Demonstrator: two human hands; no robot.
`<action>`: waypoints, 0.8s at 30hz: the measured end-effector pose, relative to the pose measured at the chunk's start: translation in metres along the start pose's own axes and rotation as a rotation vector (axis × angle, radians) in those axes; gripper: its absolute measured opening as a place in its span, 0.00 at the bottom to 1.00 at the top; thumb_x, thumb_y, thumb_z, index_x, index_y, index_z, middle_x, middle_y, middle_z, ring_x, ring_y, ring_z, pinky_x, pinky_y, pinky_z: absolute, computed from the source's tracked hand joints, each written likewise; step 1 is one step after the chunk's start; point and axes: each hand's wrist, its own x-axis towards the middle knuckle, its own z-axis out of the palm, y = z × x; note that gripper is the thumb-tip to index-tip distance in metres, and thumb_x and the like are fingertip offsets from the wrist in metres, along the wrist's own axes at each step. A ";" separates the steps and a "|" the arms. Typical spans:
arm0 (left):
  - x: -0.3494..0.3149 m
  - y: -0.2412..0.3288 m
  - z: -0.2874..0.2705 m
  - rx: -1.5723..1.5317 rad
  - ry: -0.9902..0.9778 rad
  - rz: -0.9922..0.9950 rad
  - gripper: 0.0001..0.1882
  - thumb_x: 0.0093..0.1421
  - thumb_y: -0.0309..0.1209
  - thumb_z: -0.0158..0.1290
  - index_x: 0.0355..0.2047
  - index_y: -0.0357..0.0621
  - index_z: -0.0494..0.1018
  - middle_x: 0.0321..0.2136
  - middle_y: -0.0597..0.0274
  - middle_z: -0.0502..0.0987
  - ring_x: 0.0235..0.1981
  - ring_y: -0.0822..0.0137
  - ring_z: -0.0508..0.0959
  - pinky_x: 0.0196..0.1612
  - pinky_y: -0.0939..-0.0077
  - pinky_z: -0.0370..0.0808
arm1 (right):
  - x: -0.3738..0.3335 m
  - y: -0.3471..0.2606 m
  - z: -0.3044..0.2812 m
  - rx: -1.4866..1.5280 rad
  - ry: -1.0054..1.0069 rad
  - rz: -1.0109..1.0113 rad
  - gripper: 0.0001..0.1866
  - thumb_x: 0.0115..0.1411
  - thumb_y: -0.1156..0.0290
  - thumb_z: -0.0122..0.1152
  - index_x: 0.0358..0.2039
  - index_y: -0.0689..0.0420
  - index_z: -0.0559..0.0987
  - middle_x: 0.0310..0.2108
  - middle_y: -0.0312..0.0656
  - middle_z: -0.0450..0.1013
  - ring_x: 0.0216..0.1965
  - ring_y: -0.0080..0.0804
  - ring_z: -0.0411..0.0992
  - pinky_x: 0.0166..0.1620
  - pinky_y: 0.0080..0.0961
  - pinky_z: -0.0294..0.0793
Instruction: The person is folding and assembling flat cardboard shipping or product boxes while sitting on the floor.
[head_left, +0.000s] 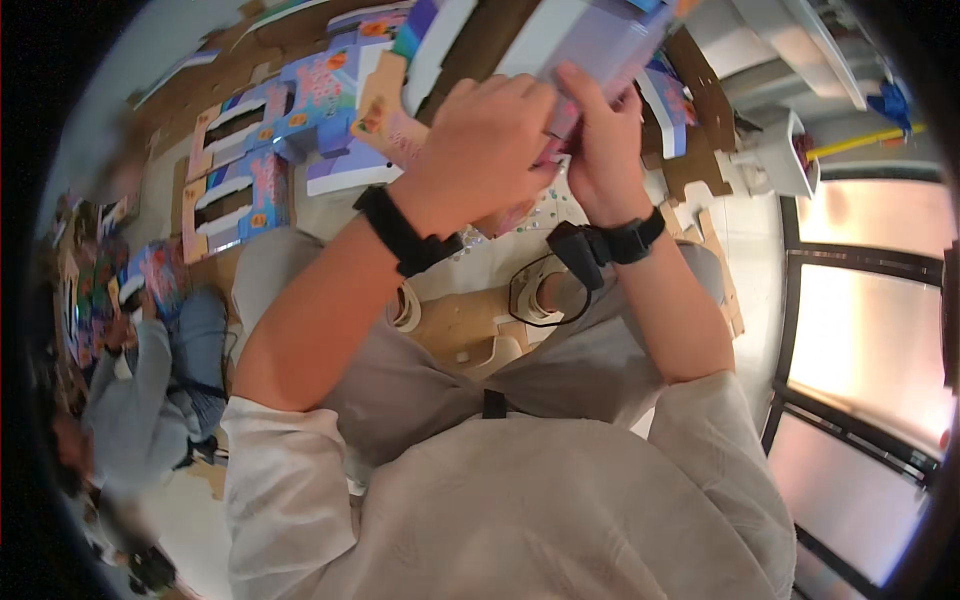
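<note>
A printed cardboard box (590, 45) in purple and blue, with white inner panels, is tilted up in front of me at the top of the view. Curled at its near edge is my left hand (485, 140), its fingertips partly hidden behind the knuckles. On the right side of the same edge, my right hand (607, 145) grips the box, thumb on the outer face. An orange-and-pink printed flap (385, 110) sticks out left of my left hand. Each wrist wears a black strap, and a small black device on a cable hangs by the right one.
Similar boxes with cut-out windows (235, 205) stand to the left on brown cardboard (165, 195). Another person (150, 390) sits at far left, handling a colourful box. Small shiny bits lie on the floor between my feet and the boxes. Framed glass panels (855, 330) line the right.
</note>
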 end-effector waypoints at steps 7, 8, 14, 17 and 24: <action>0.007 -0.004 -0.003 0.052 -0.118 -0.018 0.16 0.47 0.39 0.70 0.29 0.47 0.76 0.29 0.63 0.75 0.39 0.55 0.78 0.46 0.57 0.70 | -0.002 0.005 0.006 -0.085 0.123 -0.171 0.36 0.55 0.70 0.80 0.60 0.61 0.69 0.50 0.41 0.77 0.49 0.31 0.77 0.51 0.33 0.79; 0.005 -0.008 -0.004 0.010 -0.085 0.025 0.16 0.49 0.40 0.70 0.27 0.47 0.76 0.28 0.64 0.75 0.39 0.55 0.77 0.47 0.57 0.69 | -0.003 0.001 0.002 -0.121 0.080 -0.182 0.38 0.55 0.69 0.81 0.61 0.61 0.68 0.50 0.41 0.76 0.49 0.31 0.77 0.51 0.32 0.79; 0.017 -0.085 -0.054 -0.063 0.420 -0.176 0.21 0.60 0.46 0.68 0.45 0.45 0.81 0.35 0.60 0.81 0.45 0.58 0.78 0.49 0.63 0.72 | 0.000 -0.031 -0.020 -0.128 -0.011 -0.220 0.38 0.59 0.67 0.77 0.65 0.59 0.66 0.53 0.42 0.76 0.53 0.32 0.76 0.55 0.32 0.78; 0.016 -0.107 -0.069 -0.153 0.458 -0.437 0.20 0.66 0.45 0.64 0.48 0.41 0.81 0.37 0.60 0.82 0.45 0.65 0.78 0.49 0.70 0.73 | -0.002 -0.044 -0.029 -0.042 -0.084 -0.171 0.45 0.57 0.68 0.78 0.69 0.60 0.61 0.59 0.44 0.72 0.59 0.34 0.73 0.61 0.35 0.75; -0.012 -0.103 -0.074 -0.672 0.042 -0.725 0.19 0.66 0.29 0.53 0.55 0.35 0.79 0.42 0.68 0.81 0.42 0.74 0.75 0.51 0.78 0.69 | -0.011 -0.044 -0.044 -0.129 -0.145 -0.225 0.48 0.55 0.67 0.79 0.71 0.59 0.61 0.61 0.42 0.72 0.61 0.32 0.72 0.65 0.35 0.71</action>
